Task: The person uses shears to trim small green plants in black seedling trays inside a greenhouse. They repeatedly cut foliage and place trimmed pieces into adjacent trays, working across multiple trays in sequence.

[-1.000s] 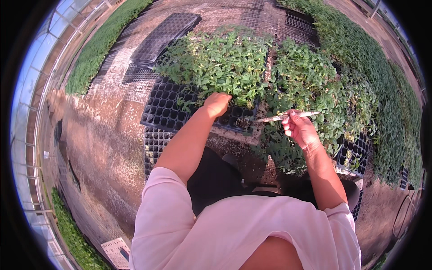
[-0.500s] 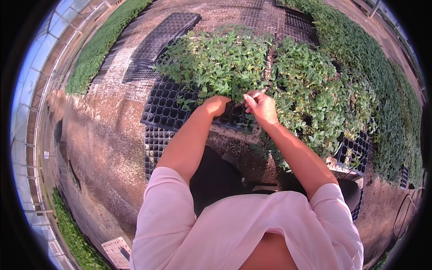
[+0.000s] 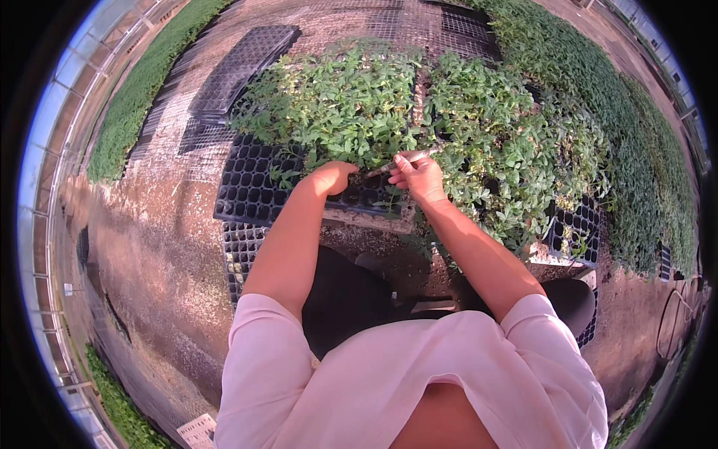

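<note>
Here, the black seedling tray [image 3: 254, 187] lies flat on the ground, its far cells filled with green seedlings [image 3: 336, 105] and its near cells empty. The right hand [image 3: 419, 178] grips a thin stick [image 3: 404, 159], angled toward the planted edge, presumably for working individual cells. The left hand [image 3: 333, 178] is curled at the seedlings beside it; whether it grasps anything cannot be told.

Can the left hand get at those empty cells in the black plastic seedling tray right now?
Probably yes: the left hand rests at the black plastic seedling tray, and its empty cells lie open beside it, nothing covering them.
</note>
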